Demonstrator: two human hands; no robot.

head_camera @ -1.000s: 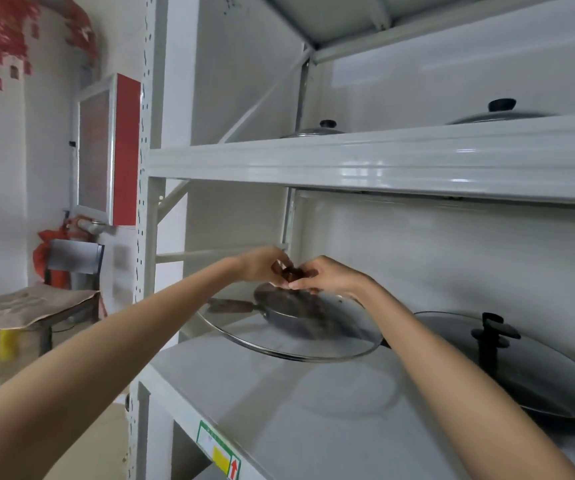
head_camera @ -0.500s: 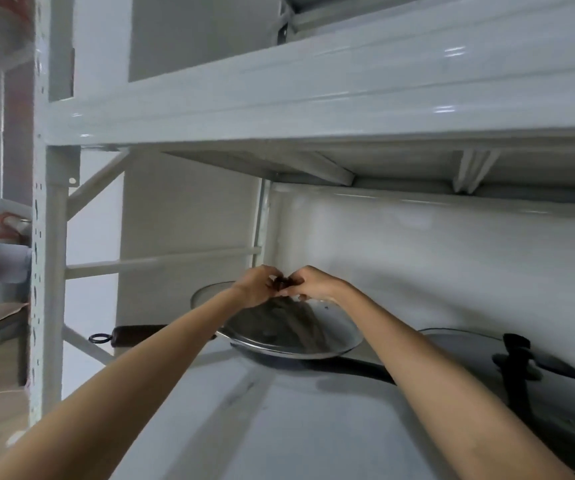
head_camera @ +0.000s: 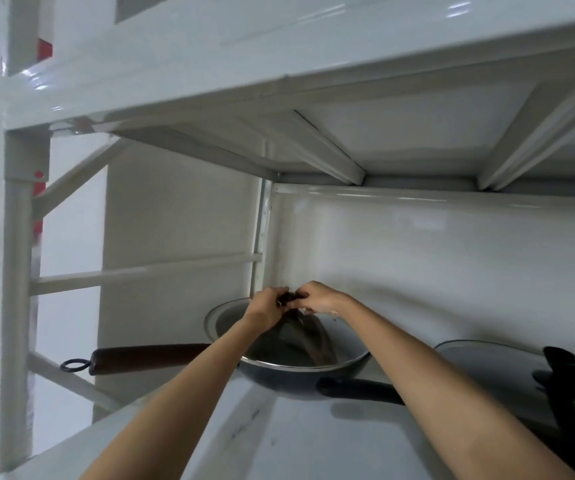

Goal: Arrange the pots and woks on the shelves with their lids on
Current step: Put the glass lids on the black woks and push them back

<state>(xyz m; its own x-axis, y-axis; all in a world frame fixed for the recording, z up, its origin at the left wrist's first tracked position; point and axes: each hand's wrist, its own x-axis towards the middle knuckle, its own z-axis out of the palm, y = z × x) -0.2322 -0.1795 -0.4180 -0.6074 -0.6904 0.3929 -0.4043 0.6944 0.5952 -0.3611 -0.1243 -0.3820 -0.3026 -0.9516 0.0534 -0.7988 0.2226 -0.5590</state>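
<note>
The lid (head_camera: 313, 344) is being set on the wok (head_camera: 299, 370) at the shelf's (head_camera: 313, 438) back-left corner, its knob (head_camera: 288, 299) pinched by the left hand (head_camera: 268, 308) and right hand (head_camera: 319, 299). Next, seating its rim squarely seems needed before release.

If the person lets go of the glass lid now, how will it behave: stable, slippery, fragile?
The glass lid looks tilted on the wok, so it may slide or drop. Glass is probably fragile and smooth. Both hands, left hand and right hand, pinch its small knob, suggesting some weight.
</note>
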